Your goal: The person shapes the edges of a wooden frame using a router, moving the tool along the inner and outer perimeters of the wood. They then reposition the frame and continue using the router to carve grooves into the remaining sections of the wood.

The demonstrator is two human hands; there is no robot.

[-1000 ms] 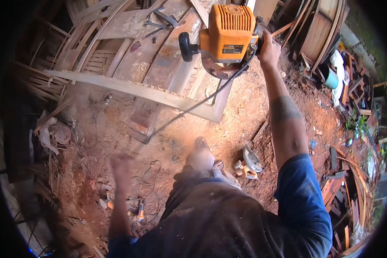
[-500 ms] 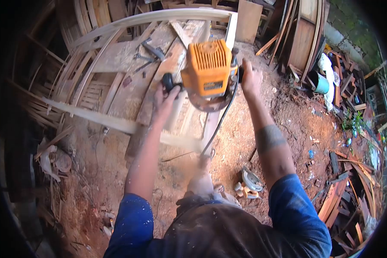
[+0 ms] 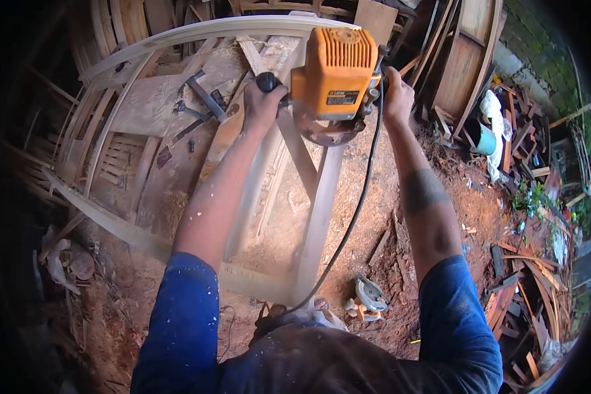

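An orange router (image 3: 340, 75) is between my two hands, over the far part of the right-hand rail of a pale wooden frame (image 3: 320, 213). My left hand (image 3: 261, 108) is closed round its black knob handle (image 3: 266, 81). On the opposite side my right hand (image 3: 398, 98) grips the other handle, which is mostly hidden behind the fingers. The black power cord (image 3: 360, 217) drops from the router's right side and curves down toward my body. Whether the router's base touches the rail cannot be made out.
A framing square (image 3: 207, 98) and other small tools lie on the boards left of the router. A circular saw (image 3: 371, 293) rests on the sawdust-covered ground near my feet. Scrap wood (image 3: 538, 289) is heaped at the right, beside a teal bucket (image 3: 486, 141). Panels lean behind.
Both hands and the router have moved farther away and slightly right along the rail. My arms reach out more, and the cord is drawn out in a longer curve.
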